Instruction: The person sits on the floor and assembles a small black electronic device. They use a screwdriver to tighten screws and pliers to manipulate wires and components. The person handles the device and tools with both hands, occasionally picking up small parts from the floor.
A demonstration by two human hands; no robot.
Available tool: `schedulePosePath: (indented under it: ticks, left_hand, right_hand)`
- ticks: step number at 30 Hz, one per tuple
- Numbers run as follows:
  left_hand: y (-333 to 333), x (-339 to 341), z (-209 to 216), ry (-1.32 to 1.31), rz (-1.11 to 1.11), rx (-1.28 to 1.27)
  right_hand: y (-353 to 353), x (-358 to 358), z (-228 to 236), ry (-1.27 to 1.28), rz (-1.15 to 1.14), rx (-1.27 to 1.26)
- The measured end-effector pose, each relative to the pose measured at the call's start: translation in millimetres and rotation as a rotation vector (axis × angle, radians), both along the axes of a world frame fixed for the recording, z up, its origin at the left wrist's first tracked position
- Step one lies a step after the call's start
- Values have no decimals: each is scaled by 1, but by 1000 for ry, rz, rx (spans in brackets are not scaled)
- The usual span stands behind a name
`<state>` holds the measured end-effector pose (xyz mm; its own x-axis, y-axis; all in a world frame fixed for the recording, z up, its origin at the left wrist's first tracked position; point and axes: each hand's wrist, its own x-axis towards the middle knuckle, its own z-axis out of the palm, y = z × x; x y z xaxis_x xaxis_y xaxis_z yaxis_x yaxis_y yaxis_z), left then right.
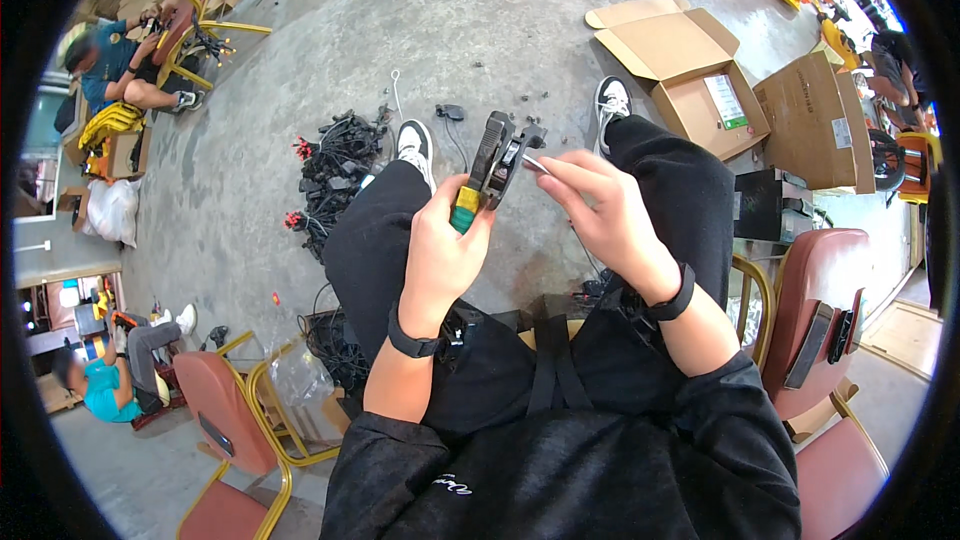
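Between my knees, my left hand (449, 240) is closed around a black two-armed tool with a yellow-and-green handle (466, 208); its exact kind I cannot make out. The tool's dark upper end (492, 152) points away from me. Close to its right side, my right hand (603, 202) pinches a thin silvery metal piece (536, 164) between thumb and fingers. The tip of that piece meets or nearly meets the tool; I cannot tell which. A small black part with a cable (450, 113) lies on the floor just beyond the hands.
A heap of black cabled parts (335, 170) lies left of my legs. On the right are an open cardboard box (690, 105), another carton (808, 120) and a red-backed chair (815, 310). More chairs (228, 400) stand at the left. Other people sit along the left side.
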<state>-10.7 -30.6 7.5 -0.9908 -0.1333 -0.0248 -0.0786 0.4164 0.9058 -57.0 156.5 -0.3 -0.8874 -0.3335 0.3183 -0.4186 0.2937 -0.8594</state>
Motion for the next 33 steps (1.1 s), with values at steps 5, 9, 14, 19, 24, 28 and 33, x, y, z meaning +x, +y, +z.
schedulePosePath:
  ticks: [5,9,14,19,24,28,33]
  left_hand:
    - [1,0,-2,37,38,-77]
    - [5,-1,3,-2,52,-64]
    - [2,0,0,-4,53,-7]
    - [1,0,3,-54,51,-24]
    - [1,0,-5,-45,36,43]
    - [3,1,1,-22,31,17]
    - [1,0,2,-64,24,0]
  right_hand:
    - [13,-7,13,-1047,300,-562]
    - [17,-11,9,-1035,330,-654]
    - [10,-4,13,-910,253,-490]
    - [5,-3,3,-611,120,-363]
    - [2,-1,-1,-295,32,-177]
    - [3,-2,6,-178,5,-82]
    - [2,-1,5,-1,-21,-3]
